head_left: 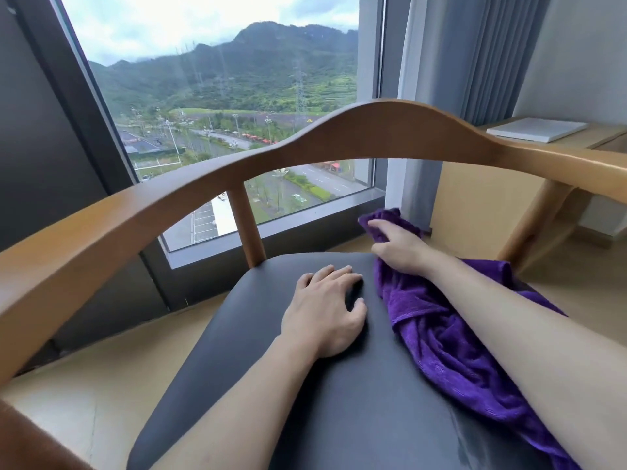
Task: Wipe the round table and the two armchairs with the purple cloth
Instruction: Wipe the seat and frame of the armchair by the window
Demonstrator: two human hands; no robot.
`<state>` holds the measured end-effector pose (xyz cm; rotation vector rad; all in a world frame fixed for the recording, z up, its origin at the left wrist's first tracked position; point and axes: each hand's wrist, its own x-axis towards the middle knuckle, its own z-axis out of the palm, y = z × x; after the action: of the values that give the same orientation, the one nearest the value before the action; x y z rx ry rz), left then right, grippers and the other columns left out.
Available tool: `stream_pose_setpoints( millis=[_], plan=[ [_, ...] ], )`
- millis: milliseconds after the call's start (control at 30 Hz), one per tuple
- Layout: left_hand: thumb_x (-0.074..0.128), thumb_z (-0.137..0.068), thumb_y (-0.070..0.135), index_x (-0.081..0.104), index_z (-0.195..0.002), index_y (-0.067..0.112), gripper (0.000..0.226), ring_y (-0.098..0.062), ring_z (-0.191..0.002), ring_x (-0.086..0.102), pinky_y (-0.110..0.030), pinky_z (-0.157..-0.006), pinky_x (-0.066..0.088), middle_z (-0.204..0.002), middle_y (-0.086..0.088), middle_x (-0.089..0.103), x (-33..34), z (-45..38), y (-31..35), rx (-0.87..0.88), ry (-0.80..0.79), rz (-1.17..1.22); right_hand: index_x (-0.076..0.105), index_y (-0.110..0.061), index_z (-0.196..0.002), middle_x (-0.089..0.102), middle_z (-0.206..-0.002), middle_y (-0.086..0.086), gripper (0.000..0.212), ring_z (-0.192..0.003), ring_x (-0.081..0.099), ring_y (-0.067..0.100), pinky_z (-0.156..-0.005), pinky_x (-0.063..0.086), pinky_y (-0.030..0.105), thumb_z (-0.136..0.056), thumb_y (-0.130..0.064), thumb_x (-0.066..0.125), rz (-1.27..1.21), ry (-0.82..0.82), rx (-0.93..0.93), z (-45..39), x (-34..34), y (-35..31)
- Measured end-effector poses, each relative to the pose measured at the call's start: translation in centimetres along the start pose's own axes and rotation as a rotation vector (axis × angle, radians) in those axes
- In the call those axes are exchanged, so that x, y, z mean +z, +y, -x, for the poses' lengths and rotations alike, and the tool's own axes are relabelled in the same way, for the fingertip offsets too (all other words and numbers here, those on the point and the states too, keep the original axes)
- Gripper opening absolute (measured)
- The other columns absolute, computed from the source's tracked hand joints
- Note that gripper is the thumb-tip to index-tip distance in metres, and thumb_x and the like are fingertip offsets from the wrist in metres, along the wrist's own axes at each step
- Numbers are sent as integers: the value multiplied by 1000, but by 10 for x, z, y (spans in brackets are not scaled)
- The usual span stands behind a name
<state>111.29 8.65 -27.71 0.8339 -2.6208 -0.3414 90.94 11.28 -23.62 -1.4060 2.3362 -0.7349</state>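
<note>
Head view | right hand (398,247) grips purple cloth (441,337) | left hand (327,310) flat on armchair (339,385) seat

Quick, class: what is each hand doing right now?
Left hand: open, resting flat on the chair seat.
Right hand: closed, gripping the purple cloth.
</note>
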Motion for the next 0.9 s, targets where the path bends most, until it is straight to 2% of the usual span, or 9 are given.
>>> stream_pose_setpoints(
  millis=[33,100,333,467,567,667,733,800,900],
  plan=[
    [36,-89,47,48,-139,37,52,-6,-147,20,-28,-118,8,-156,17,37,0,-1,0,-3,-5,3,47,-34,-146,44,-156,1,64,-141,41,27,-118,23,48,-83,-44,43,160,-105,47,-2,9,-2],
    [35,-89,44,47,-141,36,54,-5,-147,19,-27,-117,6,-156,17,36,-1,-1,-1,-8,-9,4,50,-36,-143,47,-154,-1,60,-139,44,28,-116,27,49,-85,-48,36,299,-129,62,0,18,-3],
    [34,-91,40,44,-145,35,54,-5,-147,17,-29,-120,5,-157,18,33,-8,3,5,-32,-49,9,58,-32,-141,54,-150,-2,67,-140,44,21,-115,34,30,-78,-11,52,144,-92,-36,54,0,3],
    [35,-94,39,43,-145,35,53,-6,-148,17,-32,-122,7,-158,16,32,-12,2,5,-39,-73,0,77,-34,-110,73,-118,-11,66,-114,61,12,-96,43,20,-57,-16,42,94,-110,-120,88,-14,5],
    [35,-93,39,44,-145,35,52,-6,-148,18,-31,-121,6,-158,16,32,-12,2,6,-35,-57,0,75,-41,-90,73,-105,-14,56,-104,63,11,-90,44,18,-55,-16,38,12,-85,-125,83,-38,2],
    [34,-91,40,44,-144,35,54,-5,-147,18,-29,-120,6,-157,17,34,-8,0,4,-30,-36,12,63,-33,-124,62,-135,-4,65,-128,53,14,-111,37,30,-63,-23,45,-163,43,-116,64,-44,-2],
    [33,-89,41,45,-143,36,55,-5,-147,19,-29,-119,5,-157,17,34,-6,0,2,-22,-20,16,45,-29,-148,39,-159,-1,79,-146,33,18,-123,21,39,-70,-36,43,10,-47,-55,58,-20,-1],
    [33,-89,41,46,-142,35,55,-5,-146,20,-29,-119,6,-156,16,36,-6,-1,3,-14,-20,26,32,-30,-156,21,-167,-5,82,-153,18,19,-125,12,43,-76,-44,38,256,-103,6,57,5,3],
    [34,-90,40,49,-138,33,51,-10,-145,24,-37,-119,10,-155,12,39,-9,2,4,-32,-44,-2,40,-24,-154,28,-165,-6,71,-151,25,19,-123,21,40,-84,-35,50,241,-80,-31,62,9,7]
  ],
)
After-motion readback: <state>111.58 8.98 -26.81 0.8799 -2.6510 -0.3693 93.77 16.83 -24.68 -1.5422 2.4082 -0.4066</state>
